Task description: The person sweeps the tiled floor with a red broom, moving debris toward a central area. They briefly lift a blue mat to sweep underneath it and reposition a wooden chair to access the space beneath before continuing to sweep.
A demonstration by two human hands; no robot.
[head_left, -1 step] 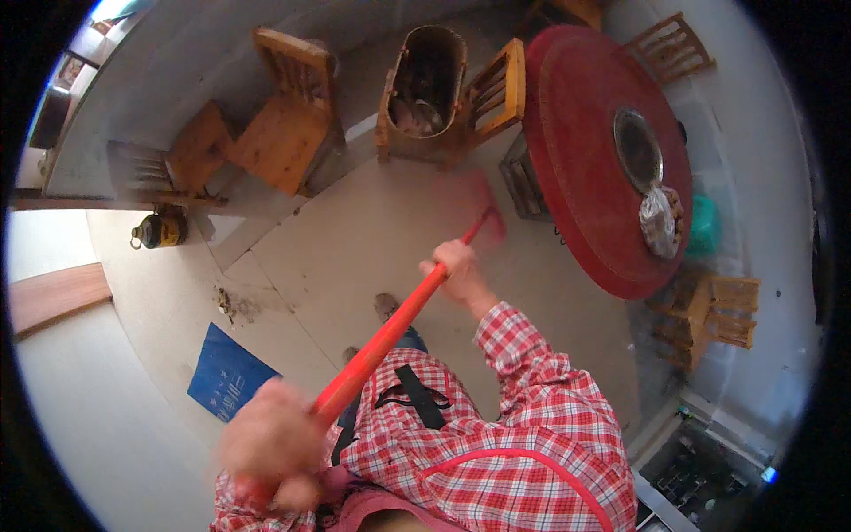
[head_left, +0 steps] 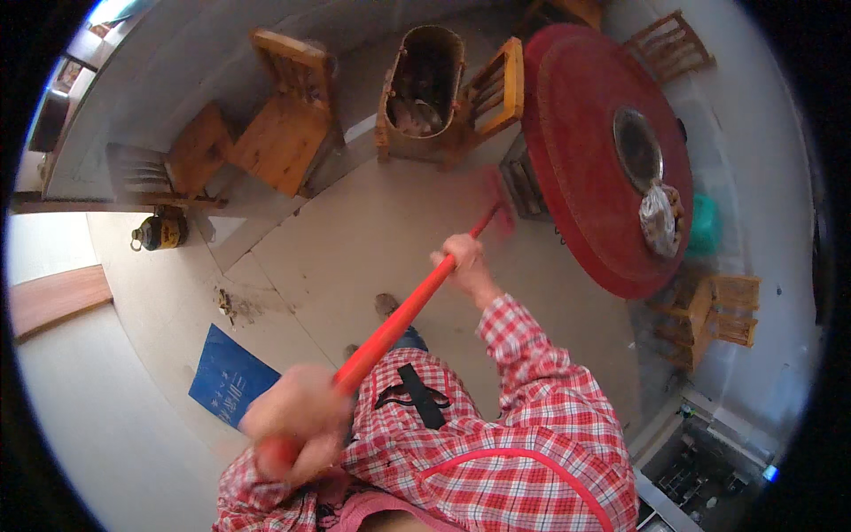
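Note:
My left hand [head_left: 301, 417], blurred by motion, is closed round the upper end of a red broom [head_left: 399, 321]. Further down the same handle, my right hand [head_left: 464, 262] grips it with fingers wrapped round. The handle slants away from me to the right. Its pinkish-red head is smeared by motion, low over the floor beside a dark crate-like box [head_left: 525, 184] at the round table's edge. Both forearms wear red-and-white checked sleeves.
A round red table [head_left: 581, 168] stands at right, bearing a plastic bag [head_left: 658, 220]. Wooden chairs [head_left: 285, 142] and an oval basket [head_left: 425, 124] line the far side. At left are a dark jug [head_left: 161, 230], floor debris [head_left: 225, 306] and a blue sheet [head_left: 232, 377].
My left hand has shifted right and slightly up with the handle's end. My right hand and the broom's head have moved slightly to the right.

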